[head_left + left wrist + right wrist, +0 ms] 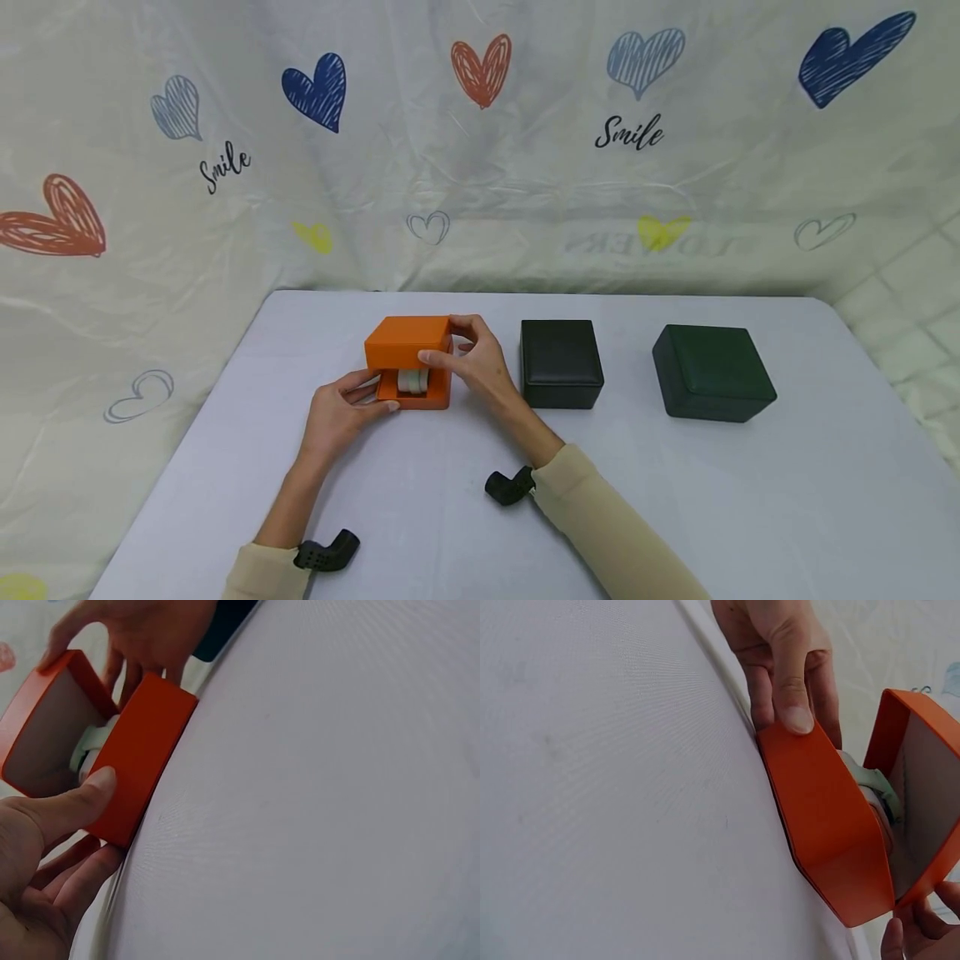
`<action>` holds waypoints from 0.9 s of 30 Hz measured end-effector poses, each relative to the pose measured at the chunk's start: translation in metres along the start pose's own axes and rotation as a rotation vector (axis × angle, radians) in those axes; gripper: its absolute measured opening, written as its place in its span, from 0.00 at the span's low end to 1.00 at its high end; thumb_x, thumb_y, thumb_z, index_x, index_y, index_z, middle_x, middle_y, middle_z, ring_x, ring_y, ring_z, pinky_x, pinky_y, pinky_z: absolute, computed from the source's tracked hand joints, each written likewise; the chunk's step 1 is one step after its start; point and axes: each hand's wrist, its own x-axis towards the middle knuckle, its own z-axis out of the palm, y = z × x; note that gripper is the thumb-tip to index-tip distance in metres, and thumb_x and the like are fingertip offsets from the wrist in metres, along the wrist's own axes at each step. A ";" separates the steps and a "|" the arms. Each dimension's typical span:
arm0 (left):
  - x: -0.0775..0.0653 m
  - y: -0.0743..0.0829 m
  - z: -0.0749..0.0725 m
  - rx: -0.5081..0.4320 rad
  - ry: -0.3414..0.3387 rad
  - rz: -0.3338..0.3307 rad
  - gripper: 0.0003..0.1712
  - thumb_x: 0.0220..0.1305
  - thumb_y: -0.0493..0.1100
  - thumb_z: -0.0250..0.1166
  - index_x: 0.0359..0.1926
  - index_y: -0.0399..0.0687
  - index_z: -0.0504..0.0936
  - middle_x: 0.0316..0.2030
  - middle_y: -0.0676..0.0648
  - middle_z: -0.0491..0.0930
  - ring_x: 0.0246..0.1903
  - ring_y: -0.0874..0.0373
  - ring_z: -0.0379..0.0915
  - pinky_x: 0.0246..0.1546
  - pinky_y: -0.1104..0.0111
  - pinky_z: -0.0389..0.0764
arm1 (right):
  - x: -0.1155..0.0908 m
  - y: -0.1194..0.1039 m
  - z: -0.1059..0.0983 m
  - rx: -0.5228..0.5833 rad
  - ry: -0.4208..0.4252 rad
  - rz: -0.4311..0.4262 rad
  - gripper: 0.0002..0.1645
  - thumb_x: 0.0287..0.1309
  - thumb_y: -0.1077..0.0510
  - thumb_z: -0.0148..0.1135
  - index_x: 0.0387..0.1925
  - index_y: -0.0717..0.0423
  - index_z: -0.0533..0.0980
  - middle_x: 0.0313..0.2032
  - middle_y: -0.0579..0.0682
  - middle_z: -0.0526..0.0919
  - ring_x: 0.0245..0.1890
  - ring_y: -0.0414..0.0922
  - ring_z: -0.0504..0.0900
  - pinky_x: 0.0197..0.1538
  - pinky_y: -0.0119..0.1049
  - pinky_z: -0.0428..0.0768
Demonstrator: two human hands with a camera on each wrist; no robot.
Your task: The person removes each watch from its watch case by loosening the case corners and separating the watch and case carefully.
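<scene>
An orange watch box stands on the white table, its hinged lid (pixel 408 342) tilted partway up over the base (pixel 438 395). Inside sits a watch with a pale green strap (pixel 412 381), mostly hidden under the lid; part of the strap (pixel 870 778) also shows in the right wrist view. My left hand (pixel 339 417) grips the base at its left side, thumb (pixel 101 784) on the front face and fingers round the side. My right hand (pixel 483 362) pinches the lid by its right side, with the thumb at the lid's front edge.
To the right of the orange box stands a closed black box (pixel 561 362). Farther right is a closed dark green box (pixel 714 372). A white curtain (pixel 525 167) printed with hearts and lettering hangs behind the table (pixel 420 508).
</scene>
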 end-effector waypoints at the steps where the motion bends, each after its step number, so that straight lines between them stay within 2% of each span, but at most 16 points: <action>1: 0.000 0.000 0.000 -0.002 -0.001 0.000 0.39 0.54 0.39 0.82 0.67 0.41 0.80 0.68 0.38 0.78 0.63 0.42 0.81 0.58 0.60 0.83 | 0.000 -0.001 0.000 -0.003 0.005 0.007 0.42 0.53 0.46 0.77 0.66 0.53 0.71 0.63 0.51 0.80 0.66 0.50 0.75 0.70 0.54 0.74; 5: 0.001 -0.001 0.000 -0.009 -0.004 -0.011 0.39 0.54 0.39 0.82 0.68 0.43 0.80 0.68 0.39 0.78 0.63 0.44 0.81 0.59 0.60 0.83 | 0.002 -0.002 0.001 -0.007 0.014 0.027 0.42 0.54 0.43 0.76 0.66 0.53 0.71 0.63 0.51 0.81 0.66 0.49 0.75 0.70 0.53 0.74; 9: 0.001 0.000 0.000 -0.005 -0.015 -0.028 0.40 0.54 0.41 0.82 0.68 0.45 0.80 0.69 0.40 0.78 0.64 0.45 0.80 0.60 0.58 0.82 | 0.002 -0.004 0.002 -0.003 0.022 0.035 0.43 0.54 0.45 0.76 0.67 0.53 0.71 0.63 0.51 0.80 0.66 0.49 0.75 0.70 0.53 0.74; 17: 0.001 -0.001 -0.003 0.045 -0.028 -0.045 0.41 0.56 0.53 0.81 0.69 0.48 0.79 0.68 0.42 0.79 0.66 0.46 0.79 0.65 0.53 0.80 | 0.001 -0.005 0.002 -0.001 0.023 0.044 0.41 0.54 0.46 0.76 0.66 0.53 0.71 0.63 0.51 0.80 0.66 0.49 0.75 0.71 0.54 0.74; 27: 0.001 0.003 -0.001 0.022 -0.025 -0.071 0.39 0.58 0.49 0.80 0.68 0.47 0.79 0.66 0.41 0.80 0.65 0.46 0.79 0.65 0.53 0.80 | 0.001 -0.006 0.002 -0.014 0.036 0.046 0.41 0.55 0.43 0.75 0.66 0.53 0.71 0.62 0.50 0.81 0.65 0.49 0.76 0.69 0.50 0.75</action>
